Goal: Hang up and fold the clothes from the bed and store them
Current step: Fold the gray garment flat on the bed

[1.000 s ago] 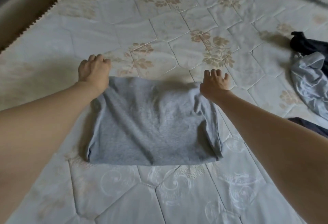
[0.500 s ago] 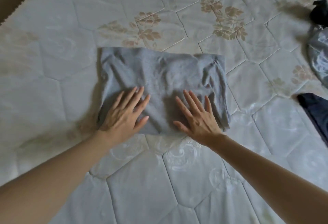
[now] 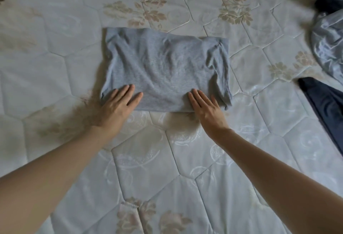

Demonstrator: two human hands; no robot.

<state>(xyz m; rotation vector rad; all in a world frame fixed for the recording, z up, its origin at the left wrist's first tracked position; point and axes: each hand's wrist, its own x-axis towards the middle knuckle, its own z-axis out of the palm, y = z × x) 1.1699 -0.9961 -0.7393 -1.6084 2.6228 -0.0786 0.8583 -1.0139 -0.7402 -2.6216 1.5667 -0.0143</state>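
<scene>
Clothes-wise, the one being worked on is a grey top (image 3: 165,72), already folded down to a rough rectangle and lying flat on the mattress (image 3: 55,52), a bit above the middle of the view. Both hands sit on its near edge — the left hand (image 3: 118,105) at the near-left corner, the right hand (image 3: 207,109) towards the near-right corner, apart from each other with grey cloth between them. Fingers on both are straight and spread, lying flat on the fabric; nothing is pinched or grabbed.

So the step in hand looks like smoothing or pressing the fold down. The cloth is not tidy yet: wrinkles run from the far edge towards the hands, and the right side has a loose flap that bunches and sticks out a little past the rest.

Next move, going by how things lie, calls for either one more fold to make the bundle smaller, or sliding the fingers under the near edge to lift it whole and carry it off to storage. Either way that loose right flap probably wants tucking first — it could flop open when lifted.

Plenty is left of the task too. Off to the right lie a shiny pale garment (image 3: 328,44), a black one (image 3: 326,2) above it and a navy one (image 3: 323,102) below, all unfolded and well apart from the grey top.
</scene>
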